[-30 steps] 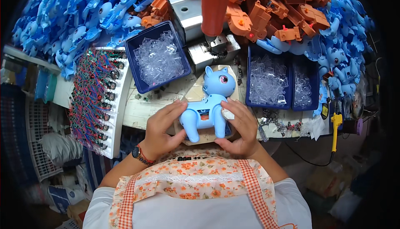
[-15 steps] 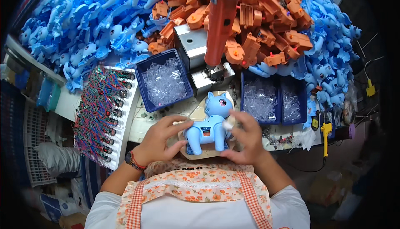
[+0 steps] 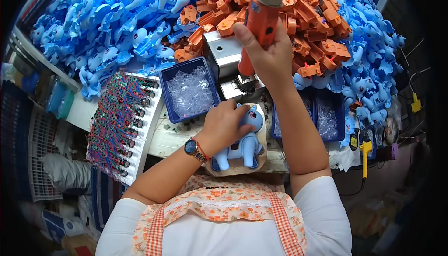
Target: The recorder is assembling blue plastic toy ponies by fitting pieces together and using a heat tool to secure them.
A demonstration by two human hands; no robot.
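Observation:
A blue toy pony (image 3: pixel 243 141) lies on a small wooden board (image 3: pixel 259 162) at the front of the bench. My left hand (image 3: pixel 225 128) presses down on the pony's back and neck, holding it on the board. My right hand (image 3: pixel 264 53) is raised above the bench and grips the orange hanging power screwdriver (image 3: pixel 258 30), whose tip points down towards a small metal fixture (image 3: pixel 239 87).
A blue bin of clear plastic parts (image 3: pixel 190 93) stands left of the fixture, further blue bins (image 3: pixel 329 118) to the right. A white rack of wired parts (image 3: pixel 122 125) is at the left. Heaps of blue pony shells (image 3: pixel 112 27) and orange pieces (image 3: pixel 312 23) fill the back.
My right hand left the pony and rose to grasp the hanging screwdriver. My left hand shifted onto the top of the pony, which now lies lower on the board.

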